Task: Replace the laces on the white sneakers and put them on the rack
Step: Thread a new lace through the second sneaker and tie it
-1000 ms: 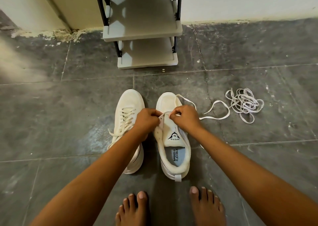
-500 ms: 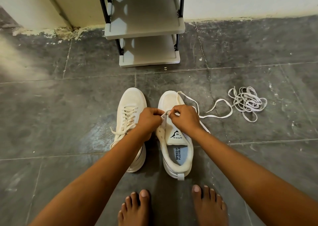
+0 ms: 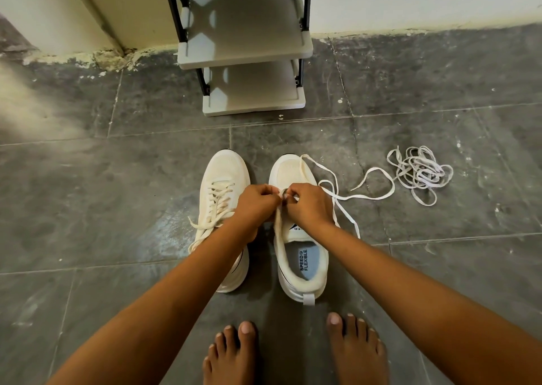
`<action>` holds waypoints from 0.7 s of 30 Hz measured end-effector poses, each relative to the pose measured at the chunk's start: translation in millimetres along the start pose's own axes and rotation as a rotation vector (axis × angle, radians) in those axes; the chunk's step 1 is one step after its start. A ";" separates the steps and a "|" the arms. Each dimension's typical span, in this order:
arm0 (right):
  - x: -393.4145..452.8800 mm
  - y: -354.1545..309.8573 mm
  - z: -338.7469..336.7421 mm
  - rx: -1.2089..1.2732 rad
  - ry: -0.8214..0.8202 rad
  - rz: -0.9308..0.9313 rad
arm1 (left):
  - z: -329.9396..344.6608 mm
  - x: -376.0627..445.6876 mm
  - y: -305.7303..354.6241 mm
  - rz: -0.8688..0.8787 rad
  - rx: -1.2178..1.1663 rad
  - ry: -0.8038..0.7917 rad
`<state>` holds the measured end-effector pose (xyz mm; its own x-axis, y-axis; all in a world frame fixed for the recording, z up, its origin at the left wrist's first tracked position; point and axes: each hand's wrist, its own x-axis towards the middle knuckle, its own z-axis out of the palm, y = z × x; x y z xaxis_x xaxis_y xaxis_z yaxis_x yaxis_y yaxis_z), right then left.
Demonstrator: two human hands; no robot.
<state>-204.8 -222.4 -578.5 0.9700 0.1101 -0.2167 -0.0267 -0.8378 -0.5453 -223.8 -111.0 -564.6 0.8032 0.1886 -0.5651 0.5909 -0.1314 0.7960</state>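
Two white sneakers stand side by side on the grey floor. The left sneaker [image 3: 218,197] is laced, its lace ends loose. The right sneaker [image 3: 296,255] has its tongue and insole showing. My left hand [image 3: 255,201] pinches the eyelet flap at the right sneaker's throat. My right hand [image 3: 309,205] pinches a white lace [image 3: 346,197] there; that lace trails off over the toe and to the right. The exact eyelet is hidden by my fingers.
A pile of tangled white laces [image 3: 419,173] lies on the floor to the right. A small rack [image 3: 243,53] with pale shelves stands against the wall ahead. My bare feet [image 3: 293,352] are just behind the sneakers.
Both hands stayed at the right sneaker's throat. The loose lace on the right has shifted, with a new loop lying beside my right wrist.
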 end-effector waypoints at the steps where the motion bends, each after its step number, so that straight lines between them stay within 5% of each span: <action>1: 0.3 1.1 0.3 0.019 0.007 -0.009 | -0.2 2.0 -0.3 0.019 -0.004 0.005; 6: -4.2 11.3 0.2 -0.017 0.031 -0.154 | 4.1 18.0 -0.2 0.046 0.023 0.068; 11: -11.4 24.5 -8.0 0.004 -0.071 -0.151 | 5.3 18.4 4.0 0.282 0.428 0.186; 15: -10.7 29.1 -8.0 0.077 -0.163 -0.068 | -12.6 4.5 60.5 0.260 -0.369 0.216; 18: -12.1 30.3 -2.3 0.105 -0.138 -0.064 | -67.8 -5.9 131.0 0.477 -0.858 0.245; 21: -10.5 31.9 -2.7 0.099 -0.109 -0.087 | -101.3 -6.6 153.7 0.629 -0.840 0.415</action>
<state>-215.2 -251.8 -591.4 0.9377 0.2424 -0.2489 0.0278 -0.7664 -0.6417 -146.0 -33.9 -416.5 0.7602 0.6494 -0.0207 -0.2742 0.3495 0.8959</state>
